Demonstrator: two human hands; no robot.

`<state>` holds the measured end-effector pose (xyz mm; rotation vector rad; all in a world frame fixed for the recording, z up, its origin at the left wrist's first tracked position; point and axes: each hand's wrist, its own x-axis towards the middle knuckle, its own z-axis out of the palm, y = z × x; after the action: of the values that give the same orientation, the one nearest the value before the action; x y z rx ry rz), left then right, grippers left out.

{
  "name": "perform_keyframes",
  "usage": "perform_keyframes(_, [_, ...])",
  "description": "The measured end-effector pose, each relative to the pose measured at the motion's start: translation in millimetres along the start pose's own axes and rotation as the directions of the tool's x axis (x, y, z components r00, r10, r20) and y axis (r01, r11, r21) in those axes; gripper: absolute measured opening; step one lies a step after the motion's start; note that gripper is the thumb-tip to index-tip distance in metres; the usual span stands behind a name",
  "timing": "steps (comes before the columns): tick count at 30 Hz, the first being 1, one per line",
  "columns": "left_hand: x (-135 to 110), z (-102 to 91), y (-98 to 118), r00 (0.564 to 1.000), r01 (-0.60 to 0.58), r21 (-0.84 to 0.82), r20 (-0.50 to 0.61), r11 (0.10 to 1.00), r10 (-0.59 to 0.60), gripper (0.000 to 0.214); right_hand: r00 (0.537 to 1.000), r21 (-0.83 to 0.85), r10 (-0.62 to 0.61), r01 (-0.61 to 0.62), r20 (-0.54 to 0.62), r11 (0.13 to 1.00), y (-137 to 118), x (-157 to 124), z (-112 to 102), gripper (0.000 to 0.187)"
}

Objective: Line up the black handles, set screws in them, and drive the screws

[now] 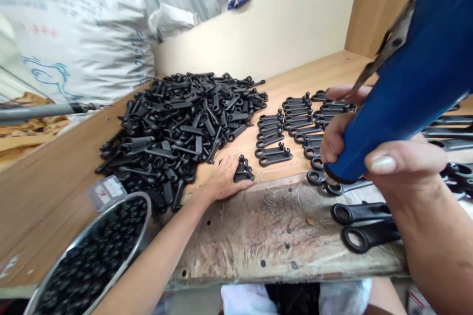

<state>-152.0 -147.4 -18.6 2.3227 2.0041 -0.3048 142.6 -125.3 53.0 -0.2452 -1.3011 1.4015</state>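
My left hand (221,179) rests on the wooden table (55,197) at the near edge of a big pile of black plastic link parts (181,123). Its fingers pinch a small stack of those black parts (243,171). My right hand (369,152) is wrapped round the body of a blue power tool (414,83), held tilted above the table with its metal lever (384,54) on the upper side. Below and behind the tool, more black parts lie in neat rows (291,125).
A metal bowl of small black round pieces (92,256) sits at the near left edge. Larger black ring-ended levers (362,224) lie on a worn plate (266,231) at the front right. White sacks (74,44) and a low board wall (266,29) stand behind.
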Motion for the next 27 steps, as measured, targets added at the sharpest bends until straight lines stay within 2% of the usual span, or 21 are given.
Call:
perform_keyframes(5, [-20.5, 1.1, 7.5, 1.0, -0.024, -0.018, 0.001, 1.0, 0.024, 0.078, 0.994, 0.038, 0.038, -0.042, 0.102, 0.998, 3.2, 0.1, -4.8, 0.065])
perform_keyframes(11, [-55.8, 2.0, 28.8, 0.998, -0.019, -0.071, 0.063, 0.997, 0.023, 0.081, 0.996, 0.01, 0.083, -0.084, 0.041, 0.996, -1.5, -1.3, 0.9, 0.064])
perform_keyframes(16, [-85.1, 9.8, 55.3, 0.994, 0.007, -0.109, 0.109, 0.994, 0.005, 0.082, 0.998, -0.005, 0.047, -0.047, 0.045, 0.999, 1.0, -1.3, -0.5, 0.066])
perform_keyframes(23, [-84.4, 11.3, 94.1, 0.997, 0.013, -0.159, 0.075, 0.987, -0.001, 0.079, 0.999, -0.014, 0.051, -0.051, 0.011, 0.999, -2.8, -0.4, 2.3, 0.056])
perform_keyframes(27, [-85.4, 5.3, 93.8, 0.991, 0.031, -0.224, 0.131, 0.974, -0.001, 0.092, 0.998, -0.03, 0.059, -0.06, -0.017, 0.998, -4.8, 0.6, 4.0, 0.045])
